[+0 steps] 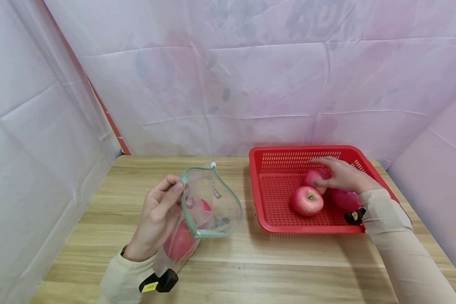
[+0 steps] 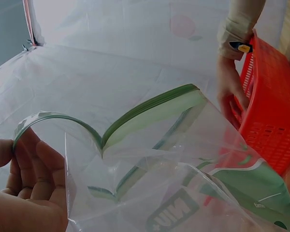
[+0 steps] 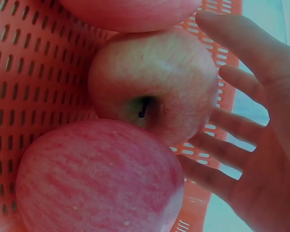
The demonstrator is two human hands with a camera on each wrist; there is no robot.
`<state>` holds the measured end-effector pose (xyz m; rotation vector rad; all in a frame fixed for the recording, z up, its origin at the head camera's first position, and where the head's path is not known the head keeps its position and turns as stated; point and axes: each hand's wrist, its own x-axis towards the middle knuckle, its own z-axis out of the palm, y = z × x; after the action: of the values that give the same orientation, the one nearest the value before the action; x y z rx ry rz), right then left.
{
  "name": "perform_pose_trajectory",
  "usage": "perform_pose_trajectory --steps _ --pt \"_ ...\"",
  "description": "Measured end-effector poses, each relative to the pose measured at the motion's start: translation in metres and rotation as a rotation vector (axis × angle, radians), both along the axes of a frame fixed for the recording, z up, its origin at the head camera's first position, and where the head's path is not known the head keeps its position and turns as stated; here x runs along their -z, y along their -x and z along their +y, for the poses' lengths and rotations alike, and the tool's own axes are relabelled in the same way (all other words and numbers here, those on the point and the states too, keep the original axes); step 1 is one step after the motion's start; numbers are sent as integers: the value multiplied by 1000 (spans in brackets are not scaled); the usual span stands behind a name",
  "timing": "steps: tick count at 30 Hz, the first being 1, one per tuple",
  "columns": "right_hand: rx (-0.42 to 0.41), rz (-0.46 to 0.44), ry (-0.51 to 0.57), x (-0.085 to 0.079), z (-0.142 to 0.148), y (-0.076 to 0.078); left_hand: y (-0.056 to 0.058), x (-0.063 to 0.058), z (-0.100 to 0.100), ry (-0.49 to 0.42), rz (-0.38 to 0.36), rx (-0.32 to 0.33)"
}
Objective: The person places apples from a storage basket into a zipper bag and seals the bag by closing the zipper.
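Observation:
My left hand point(image 1: 157, 217) pinches the green-edged rim of a clear zip bag point(image 1: 228, 204) between thumb and fingers, and the bag's mouth gapes. Inside the bag lies a red apple point(image 1: 178, 242), with a bit of red showing above it. Over the red basket point(image 1: 308, 229), my right hand point(image 1: 343, 175) reaches down with fingers spread. Its fingertips are right at the side of the rear apple point(image 3: 154, 82), whose stem faces the right wrist camera. A pink-red apple point(image 1: 307, 201) sits in front of it, and another apple point(image 1: 346, 199) lies partly under the wrist.
The basket stands at the right on a wooden table point(image 1: 228, 270). Pale printed cloth point(image 1: 228, 84) hangs behind the table and along both sides. A zip slider point(image 1: 213, 164) sits at the top of the bag's rim.

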<state>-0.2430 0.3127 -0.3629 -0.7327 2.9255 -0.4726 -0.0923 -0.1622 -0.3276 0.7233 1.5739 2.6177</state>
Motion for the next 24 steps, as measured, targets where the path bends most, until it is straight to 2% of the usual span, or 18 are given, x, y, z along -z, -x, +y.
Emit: perform_pose_trajectory --steps 17,24 --pt "-72 -20 -4 15 -1 8 -1 1 0 -1 -2 -13" --pt "-54 -40 -11 20 -3 11 -1 1 1 3 -6 -19"
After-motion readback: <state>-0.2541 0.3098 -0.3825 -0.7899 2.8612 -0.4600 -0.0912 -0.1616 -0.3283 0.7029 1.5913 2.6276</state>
